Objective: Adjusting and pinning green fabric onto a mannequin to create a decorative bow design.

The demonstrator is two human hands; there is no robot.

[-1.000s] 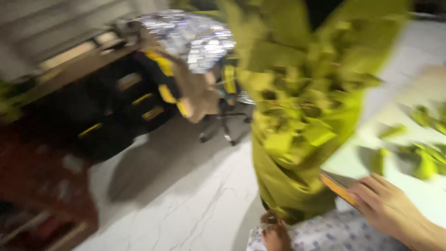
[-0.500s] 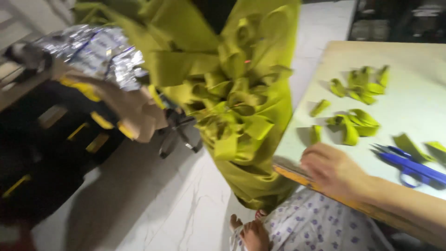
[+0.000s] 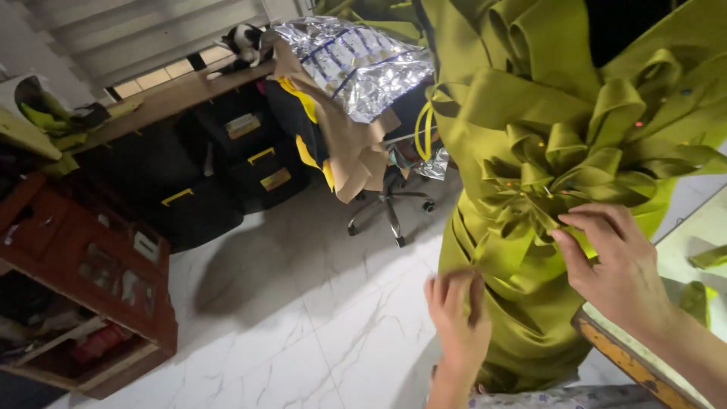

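Lower left of frame: red wooden shelf (image 3: 91, 303), then black cabinets (image 3: 219, 182) under a wooden ledge, white marble floor (image 3: 303, 318) open in the middle. Top centre: foil sheet (image 3: 356, 60) over brown paper on an office chair (image 3: 390, 204). Centre to right: olive-green satin fabric (image 3: 522, 318), draped and pinned into folded loops. Left hand (image 3: 454, 322), lower centre, fingers curled, pinching a fabric fold. Right hand (image 3: 613, 265), fingers bent, gripping a loop near the pins. Risk: a pin prick, or a tug loosening folds. Counter (image 3: 628, 363) edge crowds the lower right; free room lies left over the floor.
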